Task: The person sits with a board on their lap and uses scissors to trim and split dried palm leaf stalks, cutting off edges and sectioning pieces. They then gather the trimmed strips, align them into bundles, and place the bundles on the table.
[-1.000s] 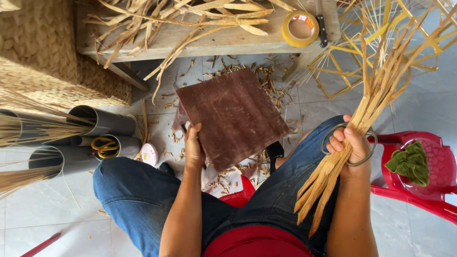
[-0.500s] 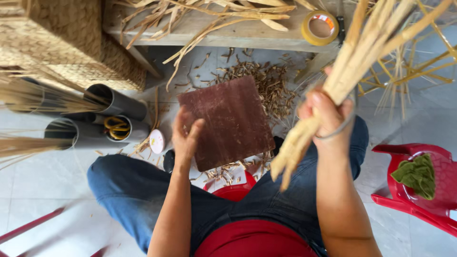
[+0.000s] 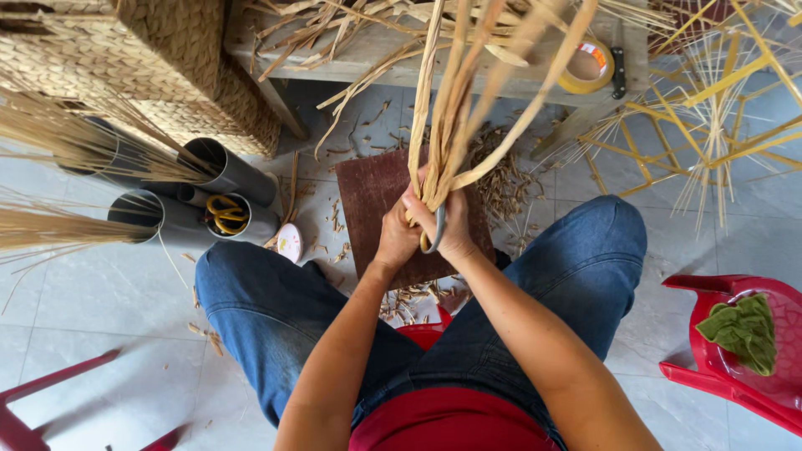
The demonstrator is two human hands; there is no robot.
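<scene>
Now both hands: left hand (image 3: 398, 238), right hand (image 3: 451, 225) gripping fibre bundle (image 3: 455, 117).

three grey tubes (image 3: 225, 171), one tape roll (image 3: 586, 68)

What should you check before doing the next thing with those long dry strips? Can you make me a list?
1. Both hands on the bundle of dry strips: ok, left hand and right hand grip its lower end together.
2. Scissors handle looped on the right hand: ok; blades cannot tell.
3. Brown board lies below the hands: ok.
4. Strips free of the bench: cannot tell, their tops cross it and leave the picture.
5. Floor tidy: not ok, cut scraps lie scattered.
</scene>
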